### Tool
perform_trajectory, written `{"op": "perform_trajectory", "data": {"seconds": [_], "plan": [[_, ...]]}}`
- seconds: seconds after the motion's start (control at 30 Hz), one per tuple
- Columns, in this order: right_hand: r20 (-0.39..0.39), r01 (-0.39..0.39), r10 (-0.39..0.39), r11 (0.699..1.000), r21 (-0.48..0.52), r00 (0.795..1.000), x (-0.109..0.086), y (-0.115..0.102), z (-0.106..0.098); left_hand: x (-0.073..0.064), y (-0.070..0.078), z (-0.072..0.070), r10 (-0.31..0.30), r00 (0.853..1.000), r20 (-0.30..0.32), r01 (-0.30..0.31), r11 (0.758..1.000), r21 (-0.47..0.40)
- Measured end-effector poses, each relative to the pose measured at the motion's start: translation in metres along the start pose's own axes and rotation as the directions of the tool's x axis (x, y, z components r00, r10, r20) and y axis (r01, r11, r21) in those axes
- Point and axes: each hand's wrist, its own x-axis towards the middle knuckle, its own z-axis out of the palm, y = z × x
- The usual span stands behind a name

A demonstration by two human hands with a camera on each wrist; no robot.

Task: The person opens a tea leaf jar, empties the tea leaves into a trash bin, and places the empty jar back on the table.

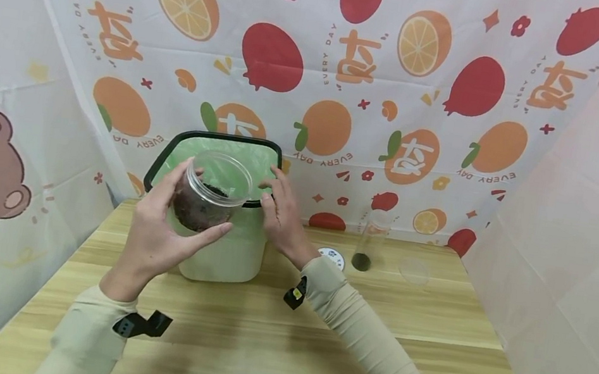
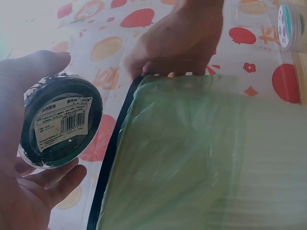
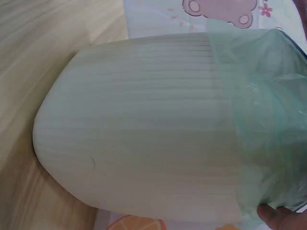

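Observation:
My left hand [image 1: 151, 239] grips a clear plastic jar [image 1: 201, 208], its fingers and thumb around the sides. Dark, crumbly material lies inside the jar, which is tilted over the mouth of a pale trash bin [image 1: 227, 253]. In the left wrist view the jar's base carries a white barcode label [image 2: 62, 122]. A green liner bag [image 2: 168, 143] is folded over the bin's dark rim. At the bin's right side, my right hand [image 1: 285, 223] holds the rim, fingers curled over the liner's edge; its fingertips [image 3: 273, 215] show at the liner in the right wrist view.
Right of the bin stand a clear tube-shaped bottle [image 1: 372, 242] with a dark bottom and a round lid with a printed white label [image 1: 333, 257]. A clear disc [image 1: 414, 270] lies farther right. Fruit-print cloth [image 1: 370, 95] hangs behind the wooden table [image 1: 254, 347].

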Motion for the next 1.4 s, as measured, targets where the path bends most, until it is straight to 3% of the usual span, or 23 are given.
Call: {"op": "perform_trajectory", "data": {"seconds": [0.17,0.27,0.43,0.9,1.03,1.23,1.4], "plan": [[-0.059,-0.017,0.018,0.999,0.030,0.998,-0.002,0.001,0.005,0.006,-0.003,-0.002,0.013,1.000,-0.015,-0.013,1.000,-0.022],[-0.073,-0.010,0.012,1.000,0.019,0.997,-0.001,0.002,0.009,0.008,-0.004,-0.006,-0.026,1.000,-0.010,0.025,0.999,-0.032],[-0.073,-0.015,0.017,1.000,0.020,0.997,-0.002,0.000,0.012,0.011,-0.006,-0.011,-0.093,0.996,-0.004,0.093,0.995,-0.032],[-0.053,-0.047,0.049,0.998,0.034,0.997,-0.003,-0.001,0.012,0.036,-0.024,-0.020,-0.112,0.994,-0.005,0.112,0.993,0.035],[-0.059,-0.038,0.040,0.999,0.037,0.997,-0.003,-0.001,0.012,0.044,-0.026,-0.022,-0.114,0.993,0.013,0.113,0.990,0.085],[-0.062,-0.038,0.040,0.998,0.042,0.997,-0.002,-0.001,0.012,0.056,-0.031,-0.021,-0.076,0.996,0.051,0.068,0.988,0.139],[-0.060,-0.041,0.043,0.998,0.043,0.997,-0.003,0.000,0.012,0.064,-0.036,-0.019,-0.113,0.988,0.101,0.095,0.981,0.169]]}}
